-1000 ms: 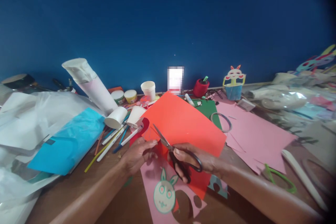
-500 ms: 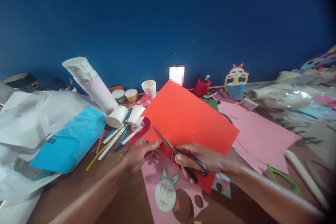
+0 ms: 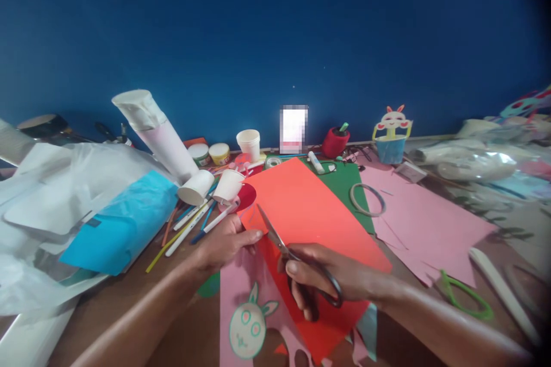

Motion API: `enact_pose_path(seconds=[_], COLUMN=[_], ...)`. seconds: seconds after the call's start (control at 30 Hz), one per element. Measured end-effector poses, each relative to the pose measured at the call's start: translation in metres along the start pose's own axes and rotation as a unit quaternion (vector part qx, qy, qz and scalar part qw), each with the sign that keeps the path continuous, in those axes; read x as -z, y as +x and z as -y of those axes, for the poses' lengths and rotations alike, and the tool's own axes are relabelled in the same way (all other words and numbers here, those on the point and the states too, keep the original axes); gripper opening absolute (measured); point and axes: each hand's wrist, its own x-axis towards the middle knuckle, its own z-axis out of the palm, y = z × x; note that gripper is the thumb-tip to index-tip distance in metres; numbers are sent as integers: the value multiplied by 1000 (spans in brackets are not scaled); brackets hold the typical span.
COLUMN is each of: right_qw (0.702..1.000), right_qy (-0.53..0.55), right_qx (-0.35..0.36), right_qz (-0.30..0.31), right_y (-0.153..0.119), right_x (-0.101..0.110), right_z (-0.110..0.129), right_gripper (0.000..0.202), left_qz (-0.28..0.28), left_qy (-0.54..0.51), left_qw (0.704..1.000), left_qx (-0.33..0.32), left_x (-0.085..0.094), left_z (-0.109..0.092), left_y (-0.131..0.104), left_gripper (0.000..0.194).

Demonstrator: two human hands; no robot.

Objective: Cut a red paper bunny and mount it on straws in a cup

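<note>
Red-orange paper sheet (image 3: 297,198) is settling lower over cut-out pink paper (image 3: 229,304), baring green paper (image 3: 346,186), left hand (image 3: 224,242) pinching its edge, right hand (image 3: 321,269) gripping black-handled metal scissors (image 3: 279,243), apparently keeping blades aligned.

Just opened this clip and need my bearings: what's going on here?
A person holds scissors in the right hand, with the blades at the edge of a red sheet. The left hand pinches that sheet near the blades. Below lies pink paper with holes in it, beside a rabbit face.
</note>
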Motion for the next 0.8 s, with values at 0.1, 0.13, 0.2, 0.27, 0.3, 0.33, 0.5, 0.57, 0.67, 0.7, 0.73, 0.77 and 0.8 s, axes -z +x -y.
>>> enact_pose_path(seconds=[0.1,0.13,0.2,0.27,0.3,0.33,0.5,0.57,0.67,0.7,0.73,0.77,0.8], right_qw=[999,998,999,999,999,999,997,997,996,996,997,997,998], right_qy=[-49,-52,-46,-42,-43,-46,-63,-71,-73,-72,-68,-61,-52], right_qx=[-19,-22,-22,-18,-14,-12,-25,-36,-42,-41,-39,-37,-35], right_qz=[-1,0,7,11,12,12,29,19,11,12,15,18,20], right_y=[1,1,2,3,3,3,2,1,1,1,1,0,0], right_x=[6,8,12,16,18,20,28,31,32,32,32,33,33], right_z=[0,-1,-3,-5,-6,-6,-6,-5,-4,-3,-3,-3,-2], right_gripper=[43,43,43,43,43,42,44,44,43,43,43,43,44], left_qz=[-2,5,15,13,8,1,-10,-17,-36,-38,-41,-45,-47], left_qy=[-3,-18,-53,-78,-85,-90,-99,-105,-120,-124,-128,-130,-132], left_qw=[1000,999,997,995,994,994,991,989,986,985,984,983,983], left_qx=[23,33,50,57,61,66,92,98,109,113,116,120,123], left_x=[2,2,0,-1,-2,-2,-2,-2,-5,-6,-7,-8,-8], left_z=[4,5,7,10,11,12,18,19,17,16,15,15,14], left_y=[3,4,6,7,7,8,8,8,8,8,8,8,8], left_gripper=[18,18,17,17,17,17,19,19,19,18,17,16,15])
